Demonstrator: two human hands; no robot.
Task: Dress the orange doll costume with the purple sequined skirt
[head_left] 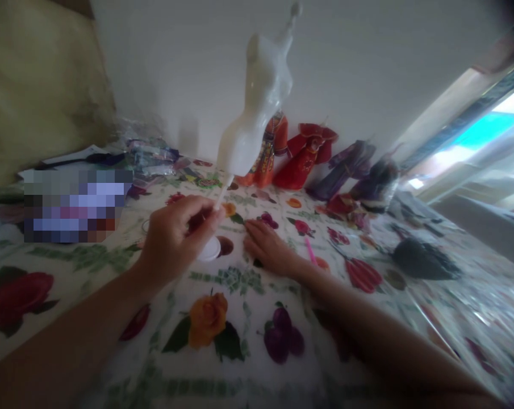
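A small white mannequin torso (257, 108) on a thin rod (224, 192) leans to the right above the table. The fingers of my left hand (178, 236) are closed around that rod, below the torso. Just under this hand a white round disc (209, 250) shows, partly hidden by the fingers; whether the rod touches it I cannot tell. My right hand (267, 244) rests palm down on the flowered tablecloth (239, 375), its fingers stretched out and holding nothing. Near the right wrist lies a pink stick (310, 250).
Small dresses, including an orange one (276, 150), a red one (305, 156) and a purple one (342, 170), stand along the wall. Red-handled scissors (363, 274) and a dark bag (425, 258) lie to the right. Plastic-wrapped packets (150, 156) are piled at the back left.
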